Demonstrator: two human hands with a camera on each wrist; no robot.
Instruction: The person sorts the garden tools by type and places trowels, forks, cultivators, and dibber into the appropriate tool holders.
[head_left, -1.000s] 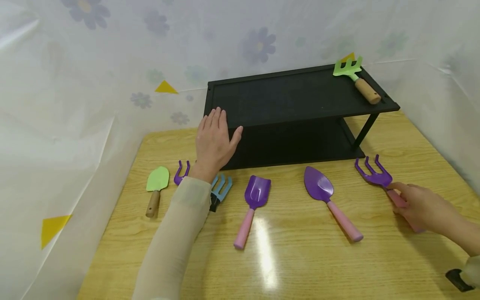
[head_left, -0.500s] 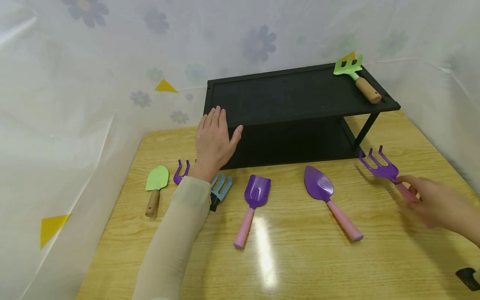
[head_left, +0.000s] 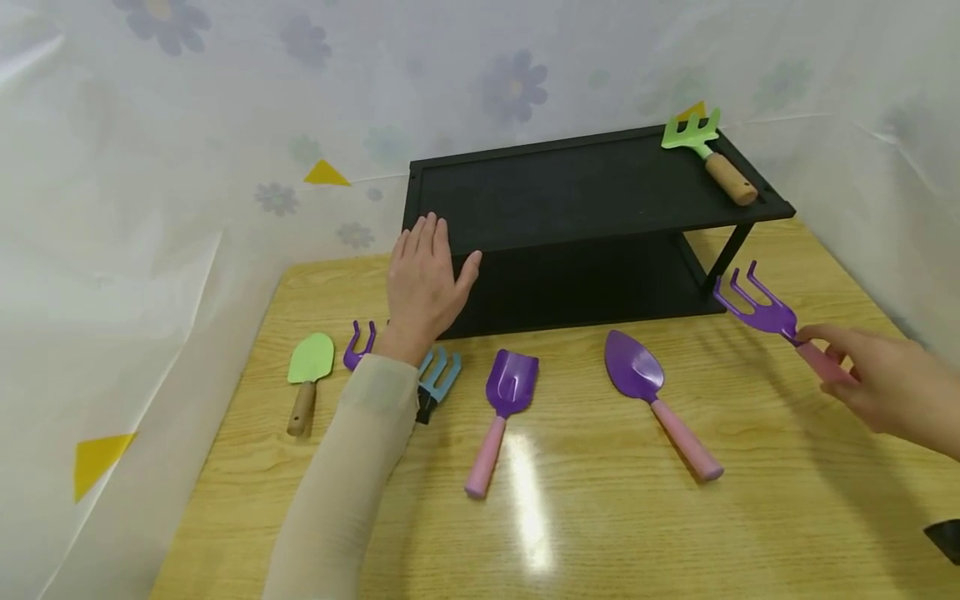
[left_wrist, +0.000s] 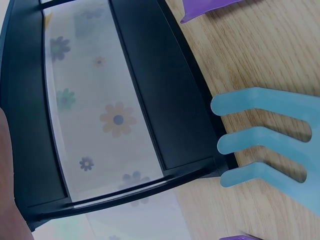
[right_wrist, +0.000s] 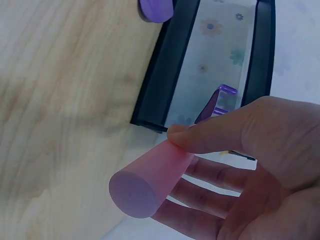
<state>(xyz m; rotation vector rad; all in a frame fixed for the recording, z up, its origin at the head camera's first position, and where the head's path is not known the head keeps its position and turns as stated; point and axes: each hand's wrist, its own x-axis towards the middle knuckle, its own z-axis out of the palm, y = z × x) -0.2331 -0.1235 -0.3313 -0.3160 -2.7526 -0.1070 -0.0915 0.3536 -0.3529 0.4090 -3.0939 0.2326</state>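
My right hand (head_left: pixel 888 379) grips the pink handle of a purple hand rake (head_left: pixel 767 317), its prongs raised in front of the black shelf's right end. In the right wrist view the thumb and fingers hold that pink handle (right_wrist: pixel 155 172), butt toward the camera. My left hand (head_left: pixel 423 279) rests with straight fingers on the front left edge of the two-tier black shelf (head_left: pixel 570 192). Under the left forearm a blue fork (head_left: pixel 441 377) and another purple rake (head_left: pixel 357 350) are partly hidden. On the shelf top, at right, lies a green rake (head_left: pixel 708 154) with a wooden handle.
In front of the shelf lie a purple square-ended shovel (head_left: pixel 512 383) and a purple pointed trowel (head_left: pixel 636 371), both pink-handled. A green trowel (head_left: pixel 311 362) lies at the left of the wooden table (head_left: pixel 600 533). A flowered white sheet (head_left: pixel 465 75) hangs behind.
My right hand has lifted the purple hand rake off the table and moved it up toward the shelf's right end. The left hand stays on the shelf edge.
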